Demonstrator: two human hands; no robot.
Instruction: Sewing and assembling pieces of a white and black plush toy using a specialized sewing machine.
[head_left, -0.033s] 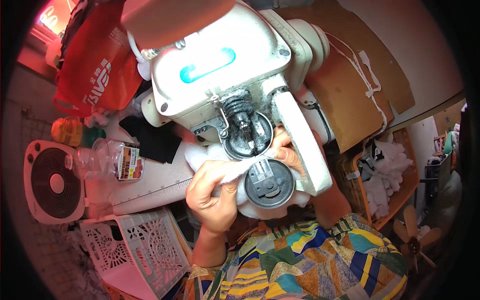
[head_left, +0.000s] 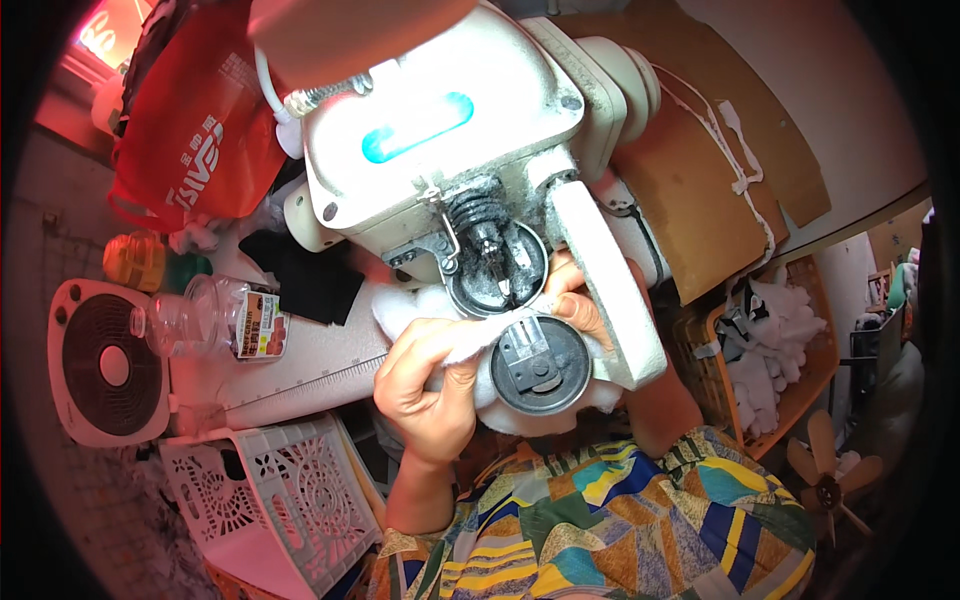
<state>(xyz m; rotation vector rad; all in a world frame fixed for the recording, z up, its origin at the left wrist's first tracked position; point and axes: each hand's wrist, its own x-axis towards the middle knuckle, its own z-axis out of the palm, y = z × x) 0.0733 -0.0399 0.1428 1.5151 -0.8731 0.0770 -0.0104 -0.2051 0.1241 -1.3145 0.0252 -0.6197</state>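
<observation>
A white industrial sewing machine (head_left: 420, 130) with two round black metal discs fills the upper middle: the upper disc (head_left: 495, 270) surrounds a needle mechanism coated in lint, the lower one (head_left: 540, 365) carries a metal plate. Between them runs a white fluffy fabric piece (head_left: 470, 338). My left hand (head_left: 425, 390) pinches it left of the lower disc. My right hand (head_left: 575, 305) grips it right of where the discs meet, partly hidden behind the machine's upright white arm (head_left: 600, 270).
At left are a red bag (head_left: 190, 130), plastic jars (head_left: 210, 315), black cloth (head_left: 290, 270), a small fan (head_left: 105, 400) and a white basket (head_left: 250, 500). At right are cardboard (head_left: 700, 190), an orange crate (head_left: 785, 420) of white pieces and another fan (head_left: 830, 470).
</observation>
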